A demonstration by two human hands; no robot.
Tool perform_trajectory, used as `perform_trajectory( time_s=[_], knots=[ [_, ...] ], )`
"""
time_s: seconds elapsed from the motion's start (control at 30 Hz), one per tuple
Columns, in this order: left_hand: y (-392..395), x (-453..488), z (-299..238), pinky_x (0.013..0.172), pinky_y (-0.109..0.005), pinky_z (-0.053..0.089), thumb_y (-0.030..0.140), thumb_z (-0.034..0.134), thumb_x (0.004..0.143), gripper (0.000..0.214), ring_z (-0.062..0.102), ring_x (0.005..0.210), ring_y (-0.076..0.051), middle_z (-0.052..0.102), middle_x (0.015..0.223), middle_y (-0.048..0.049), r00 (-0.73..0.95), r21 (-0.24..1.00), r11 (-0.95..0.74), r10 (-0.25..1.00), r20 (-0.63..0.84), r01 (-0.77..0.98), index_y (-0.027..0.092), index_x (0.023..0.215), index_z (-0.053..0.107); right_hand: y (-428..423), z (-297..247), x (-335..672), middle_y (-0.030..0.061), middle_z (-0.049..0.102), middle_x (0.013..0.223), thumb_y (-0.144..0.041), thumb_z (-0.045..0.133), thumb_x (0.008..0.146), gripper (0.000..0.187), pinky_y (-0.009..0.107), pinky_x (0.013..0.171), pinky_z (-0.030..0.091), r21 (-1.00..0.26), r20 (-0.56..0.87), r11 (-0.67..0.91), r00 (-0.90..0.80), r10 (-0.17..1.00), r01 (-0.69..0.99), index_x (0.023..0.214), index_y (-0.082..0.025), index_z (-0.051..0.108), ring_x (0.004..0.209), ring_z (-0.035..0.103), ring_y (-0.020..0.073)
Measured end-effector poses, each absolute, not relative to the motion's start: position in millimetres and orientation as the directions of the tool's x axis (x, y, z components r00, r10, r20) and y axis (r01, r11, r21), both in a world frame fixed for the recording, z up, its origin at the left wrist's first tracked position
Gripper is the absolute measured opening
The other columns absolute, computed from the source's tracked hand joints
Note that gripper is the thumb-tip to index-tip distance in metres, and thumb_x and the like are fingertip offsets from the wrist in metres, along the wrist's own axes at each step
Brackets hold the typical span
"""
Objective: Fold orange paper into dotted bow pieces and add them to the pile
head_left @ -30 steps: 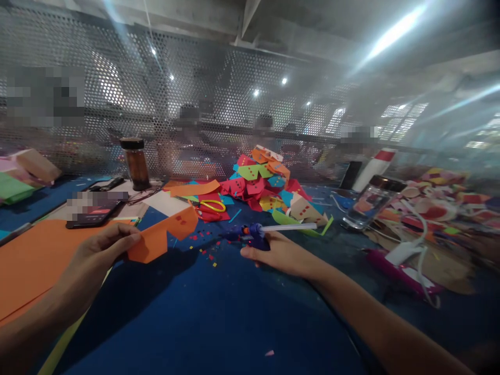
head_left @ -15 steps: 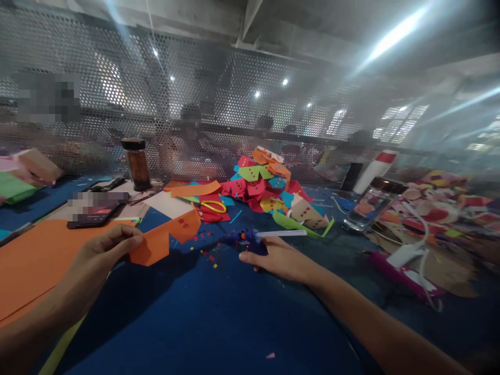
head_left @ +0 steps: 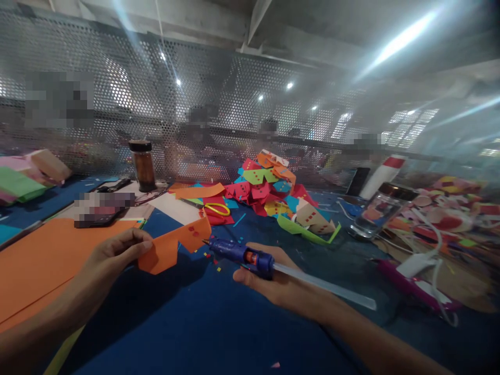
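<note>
Pinched between the thumb and fingers of my left hand is a folded orange paper piece with a notch and small red squares near its far end. My right hand is closed round a blue hot glue gun, and a long translucent glue stick sticks out of its back. The gun's nozzle points left, at or very near the right end of the orange paper; whether they touch I cannot tell. Small coloured paper scraps lie on the blue tabletop below.
Yellow-handled scissors and a heap of cut coloured paper lie ahead. Orange sheets, a phone and a brown-filled jar are left. Rightward are a clear bottle, a magenta device with white cable and more paper.
My right hand has lifted the glue gun and turned it, bringing its nozzle up to the orange paper. The left hand keeps its hold, and the view has shifted slightly.
</note>
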State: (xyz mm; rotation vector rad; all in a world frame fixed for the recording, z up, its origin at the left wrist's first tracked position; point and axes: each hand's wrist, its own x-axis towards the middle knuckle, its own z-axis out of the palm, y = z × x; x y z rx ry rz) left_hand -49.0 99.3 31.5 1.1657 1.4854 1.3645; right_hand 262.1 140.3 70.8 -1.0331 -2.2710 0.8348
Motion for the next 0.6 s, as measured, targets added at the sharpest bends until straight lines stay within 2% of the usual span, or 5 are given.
perform_trajectory(
  time_s=[0.13,0.6],
  knots=[
    [97.6,-49.3,31.0,0.053,-0.022,0.036,0.053,0.077,0.073,0.034,0.049,0.062,-0.014,0.057,0.065,0.0036,-0.222,0.995,0.005,0.975,0.018,0.101,0.022,0.077,0.065,142.9,69.0,262.2,-0.0045,0.046,0.065,-0.053,0.063,0.09,0.04,0.025,0.053,0.035,-0.665,0.22,0.588,-0.631,0.744,0.462,0.07,-0.021,0.048,0.058,0.042,0.0109],
    [97.7,-52.5,26.4,0.057,-0.02,0.037,0.052,0.079,0.074,0.032,0.049,0.064,-0.012,0.057,0.066,0.0057,-0.184,0.999,0.008,0.983,-0.002,0.031,0.023,0.08,0.065,141.3,71.7,259.7,-0.0052,0.045,0.067,-0.043,0.064,0.091,0.037,0.024,0.056,0.033,-0.654,0.221,0.603,-0.646,0.731,0.458,0.069,-0.021,0.044,0.06,0.041,0.0104]
  ],
)
